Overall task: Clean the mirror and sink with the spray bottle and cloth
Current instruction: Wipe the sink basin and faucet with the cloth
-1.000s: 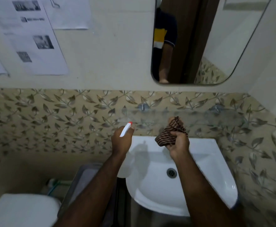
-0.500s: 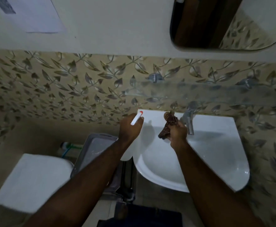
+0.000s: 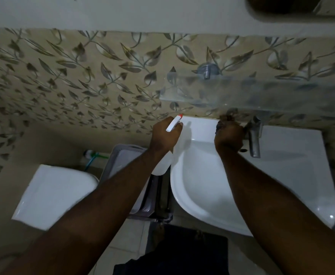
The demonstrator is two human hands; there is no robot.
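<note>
Left hand point(image 3: 163, 136) grips spray bottle point(image 3: 173, 125); right hand point(image 3: 229, 138), cloth point(image 3: 223, 118).

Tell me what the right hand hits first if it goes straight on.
Probably the tiled wall behind the sink's back rim, met cloth first. The right hand points at it below the glass shelf, left of the tap. Depth is hard to judge.

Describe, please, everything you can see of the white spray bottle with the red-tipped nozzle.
The white plastic spray bottle is gripped round its neck by the left hand. Its head with a red nozzle tip sticks out above the grip, pointing towards the leaf-patterned wall; its pale body hangs below the hand, beside the white ceramic sink's rim.
</note>
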